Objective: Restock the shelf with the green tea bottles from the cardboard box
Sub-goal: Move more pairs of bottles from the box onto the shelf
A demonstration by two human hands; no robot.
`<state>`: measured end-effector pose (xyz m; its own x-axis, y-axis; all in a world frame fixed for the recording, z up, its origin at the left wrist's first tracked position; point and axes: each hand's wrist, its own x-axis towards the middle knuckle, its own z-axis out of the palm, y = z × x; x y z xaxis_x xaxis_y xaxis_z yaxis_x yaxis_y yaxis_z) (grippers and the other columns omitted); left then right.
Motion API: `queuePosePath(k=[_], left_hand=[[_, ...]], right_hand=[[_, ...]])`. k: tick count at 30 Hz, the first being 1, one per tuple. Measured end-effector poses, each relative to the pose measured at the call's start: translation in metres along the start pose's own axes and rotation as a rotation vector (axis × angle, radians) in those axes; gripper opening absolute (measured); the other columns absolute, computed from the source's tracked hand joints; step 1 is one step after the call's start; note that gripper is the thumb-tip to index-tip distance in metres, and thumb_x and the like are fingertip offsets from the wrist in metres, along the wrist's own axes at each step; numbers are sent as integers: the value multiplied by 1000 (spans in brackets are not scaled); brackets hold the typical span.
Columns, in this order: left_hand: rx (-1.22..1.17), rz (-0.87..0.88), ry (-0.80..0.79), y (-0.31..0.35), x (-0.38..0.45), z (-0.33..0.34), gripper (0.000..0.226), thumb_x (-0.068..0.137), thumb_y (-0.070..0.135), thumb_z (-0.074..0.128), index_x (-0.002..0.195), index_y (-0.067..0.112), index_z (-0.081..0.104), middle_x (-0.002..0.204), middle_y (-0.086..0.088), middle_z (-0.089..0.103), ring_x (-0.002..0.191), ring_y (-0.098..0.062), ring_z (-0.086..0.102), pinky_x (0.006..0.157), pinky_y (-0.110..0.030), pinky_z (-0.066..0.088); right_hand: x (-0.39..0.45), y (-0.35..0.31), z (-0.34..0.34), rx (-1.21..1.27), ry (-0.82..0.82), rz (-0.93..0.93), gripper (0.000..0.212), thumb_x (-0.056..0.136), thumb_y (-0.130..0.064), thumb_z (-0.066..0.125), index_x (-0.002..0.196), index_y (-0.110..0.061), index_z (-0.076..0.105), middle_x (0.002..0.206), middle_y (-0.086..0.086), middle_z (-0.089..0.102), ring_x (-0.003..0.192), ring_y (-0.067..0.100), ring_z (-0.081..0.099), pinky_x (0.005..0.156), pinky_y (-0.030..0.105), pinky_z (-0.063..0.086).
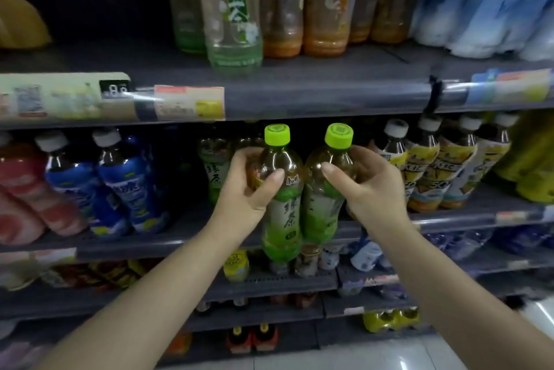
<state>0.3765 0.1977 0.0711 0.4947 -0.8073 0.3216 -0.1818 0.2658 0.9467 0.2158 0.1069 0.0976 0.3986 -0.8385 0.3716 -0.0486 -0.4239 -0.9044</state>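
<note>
I hold two green tea bottles with lime-green caps in front of the middle shelf [186, 245]. My left hand [245, 190] grips the left bottle [283, 214] around its upper body. My right hand [371, 190] grips the right bottle [322, 211] the same way. The two bottles are upright and side by side, almost touching, with their bases hanging below the shelf's front lip. Another green tea bottle [214, 169] stands further back in the dark gap behind my left hand. The cardboard box is out of view.
Blue-labelled bottles [126, 187] stand left of the gap and yellow-labelled bottles [428, 172] right of it. The upper shelf [299, 94] with tall tea bottles hangs just above the caps. Lower shelves hold small drinks; the pale floor [374, 351] shows at the bottom.
</note>
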Motion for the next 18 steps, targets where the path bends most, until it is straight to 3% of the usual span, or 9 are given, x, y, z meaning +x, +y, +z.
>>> queuePosePath(k=[5,11,14,18], left_hand=[[52,41,-16,-12,19,16,45,70,49,62,111,36,48,104,15,62,98,4,62,85,-17,47],[28,45,74,-27,29,35,38,75,44,63,110,37,50,107,12,63,101,5,61,83,-12,47],[45,40,99,-32,40,39,46,73,52,59,115,38,49,115,12,61,111,-2,58,94,-20,47],[89,53,120,-39,52,40,56,73,54,56,123,32,45,118,13,59,113,1,56,95,-17,44]], right_hand=[[22,14,5,-25,130,53,21,73,-40,76,88,-34,62,82,-13,71,78,0,67,69,18,53],[37,27,5,-29,180,62,23,75,-37,76,90,-26,63,81,-15,68,77,-7,64,63,5,46],[42,31,4,-31,174,64,29,76,-38,75,96,-21,64,84,-13,70,78,-4,65,66,8,48],[46,38,7,-47,167,59,38,76,-42,74,104,-19,63,86,-11,71,79,-2,66,67,10,50]])
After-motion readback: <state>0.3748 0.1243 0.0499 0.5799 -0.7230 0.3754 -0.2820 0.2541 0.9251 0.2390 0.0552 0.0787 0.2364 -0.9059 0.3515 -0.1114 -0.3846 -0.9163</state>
